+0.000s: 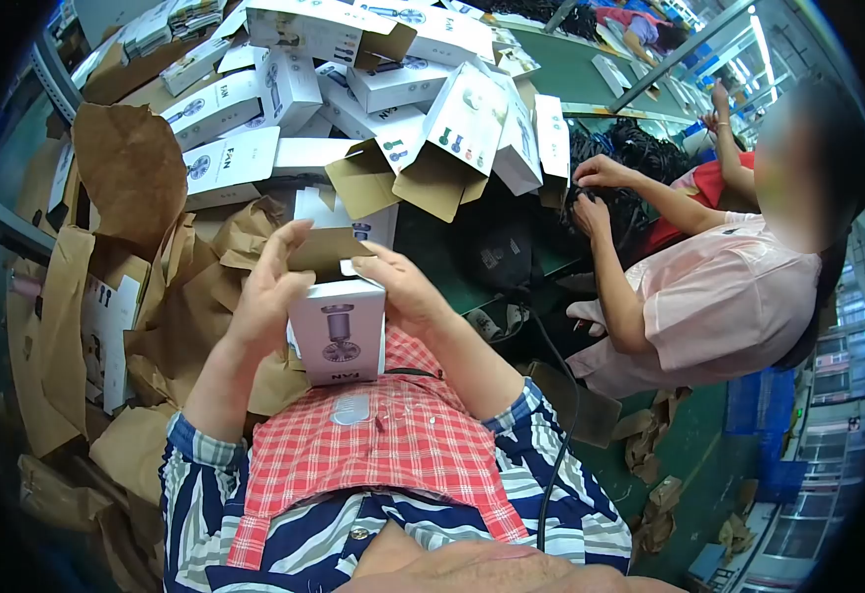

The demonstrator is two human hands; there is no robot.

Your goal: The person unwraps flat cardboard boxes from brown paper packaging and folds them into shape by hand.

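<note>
In front of my red checked apron stands a white fan box (pixel 339 331), printed with a purple fan and the word FAN. Its top end is open, with a brown inner flap raised. My left hand (pixel 276 282) grips the box's upper left edge, thumb by the opening and fingers reaching up along the flap. On the opposite side, my right hand (pixel 400 287) holds the upper right corner, its thumb and fingers at a small white flap. What is inside the box cannot be seen.
Many white fan boxes (pixel 230 158) lie piled ahead, some with open brown flaps (pixel 442 183). Crumpled brown paper (pixel 190 306) fills the left side. A co-worker in a pink shirt (pixel 729 287) handles black cables (pixel 630 163) at the right. A black cable (pixel 558 445) hangs beside me.
</note>
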